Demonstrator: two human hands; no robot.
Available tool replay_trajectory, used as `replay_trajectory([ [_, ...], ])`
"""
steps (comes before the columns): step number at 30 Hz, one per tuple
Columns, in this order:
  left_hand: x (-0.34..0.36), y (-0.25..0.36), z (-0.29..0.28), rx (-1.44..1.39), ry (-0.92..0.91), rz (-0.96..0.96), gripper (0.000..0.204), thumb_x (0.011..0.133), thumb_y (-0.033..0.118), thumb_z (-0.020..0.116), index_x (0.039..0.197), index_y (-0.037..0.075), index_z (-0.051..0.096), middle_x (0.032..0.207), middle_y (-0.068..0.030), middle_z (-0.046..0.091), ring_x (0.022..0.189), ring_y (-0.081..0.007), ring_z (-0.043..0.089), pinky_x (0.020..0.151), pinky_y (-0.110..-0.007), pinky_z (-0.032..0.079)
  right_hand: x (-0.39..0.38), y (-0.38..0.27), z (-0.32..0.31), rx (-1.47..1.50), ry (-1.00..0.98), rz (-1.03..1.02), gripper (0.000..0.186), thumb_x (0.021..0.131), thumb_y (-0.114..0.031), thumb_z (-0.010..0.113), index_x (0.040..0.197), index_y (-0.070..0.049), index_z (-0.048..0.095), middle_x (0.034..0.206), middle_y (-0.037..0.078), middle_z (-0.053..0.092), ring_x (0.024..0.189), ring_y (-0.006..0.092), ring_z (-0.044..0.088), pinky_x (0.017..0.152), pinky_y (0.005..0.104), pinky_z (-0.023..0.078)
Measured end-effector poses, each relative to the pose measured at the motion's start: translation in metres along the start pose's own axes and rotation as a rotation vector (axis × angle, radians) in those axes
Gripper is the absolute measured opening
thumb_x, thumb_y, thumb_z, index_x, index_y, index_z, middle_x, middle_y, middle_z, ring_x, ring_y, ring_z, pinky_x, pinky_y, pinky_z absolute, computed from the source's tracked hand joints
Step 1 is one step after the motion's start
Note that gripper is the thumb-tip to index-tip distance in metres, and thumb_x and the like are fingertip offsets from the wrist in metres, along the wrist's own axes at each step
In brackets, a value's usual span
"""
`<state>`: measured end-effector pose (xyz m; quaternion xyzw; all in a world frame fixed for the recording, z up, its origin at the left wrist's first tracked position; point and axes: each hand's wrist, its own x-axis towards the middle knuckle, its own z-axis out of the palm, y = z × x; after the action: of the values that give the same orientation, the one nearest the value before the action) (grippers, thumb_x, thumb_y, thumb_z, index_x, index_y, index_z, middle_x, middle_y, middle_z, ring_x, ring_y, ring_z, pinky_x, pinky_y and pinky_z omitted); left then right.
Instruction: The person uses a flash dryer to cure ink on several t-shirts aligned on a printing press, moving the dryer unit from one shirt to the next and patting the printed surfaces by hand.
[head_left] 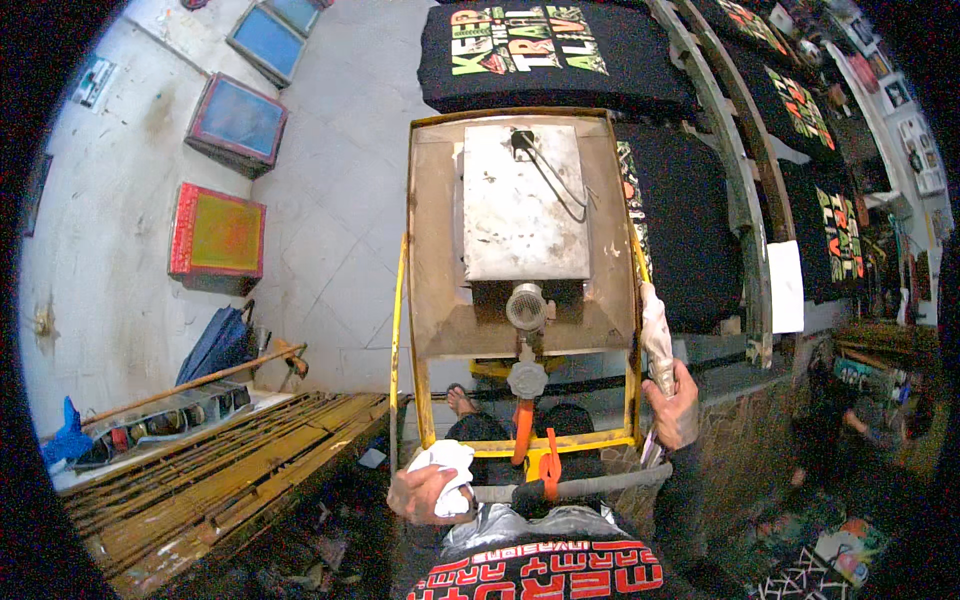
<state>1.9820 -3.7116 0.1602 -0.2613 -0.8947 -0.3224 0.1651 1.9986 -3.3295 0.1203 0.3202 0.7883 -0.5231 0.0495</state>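
Note:
In front of me stands a metal heater-like unit (525,200), a pale box on a brown rectangular hood. A yellow metal frame (400,320) carries it. An orange hose (523,432) runs down from its round grey knob (527,379). My left hand (425,492) is closed around a crumpled white cloth (448,465), at the left end of the grey padded bar (600,484). On the right, my right hand (676,408) wraps around the lower end of a cloth-wrapped handle (655,335) along the frame's right side.
Black printed T-shirts (560,55) lie flat on boards ahead and right, beside long grey rails (720,130). Framed screens (237,122) lean along the left wall. A bamboo bench (230,480), a blue umbrella (215,345) and a stick stand left. Another person (845,420) is at far right.

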Motion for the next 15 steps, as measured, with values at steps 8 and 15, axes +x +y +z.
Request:
replay_trajectory([
  [8,0.019,-0.040,-0.028,-0.146,-0.111,0.114,0.044,0.072,0.030,0.082,0.103,0.005,0.065,0.086,-0.0074,0.068,0.077,-0.0254,0.068,0.068,-0.036,0.057,-0.021,-0.003,0.023,0.049,0.032,0.008,0.039,0.082,-0.008,0.070,0.118,-0.001,0.057,0.102,0.009,0.066,0.088,0.0189,0.062,0.079,0.0345,0.051],
  [15,0.022,-0.105,-0.035,-0.235,-0.246,0.222,0.058,0.065,0.034,0.084,0.110,0.002,0.065,0.093,-0.0107,0.069,0.085,-0.0285,0.068,0.073,-0.039,0.056,-0.038,0.007,0.059,0.028,0.212,-0.055,0.031,0.083,-0.008,0.066,0.112,0.002,0.057,0.097,0.004,0.062,0.087,0.0138,0.056,0.080,0.0296,0.046],
])
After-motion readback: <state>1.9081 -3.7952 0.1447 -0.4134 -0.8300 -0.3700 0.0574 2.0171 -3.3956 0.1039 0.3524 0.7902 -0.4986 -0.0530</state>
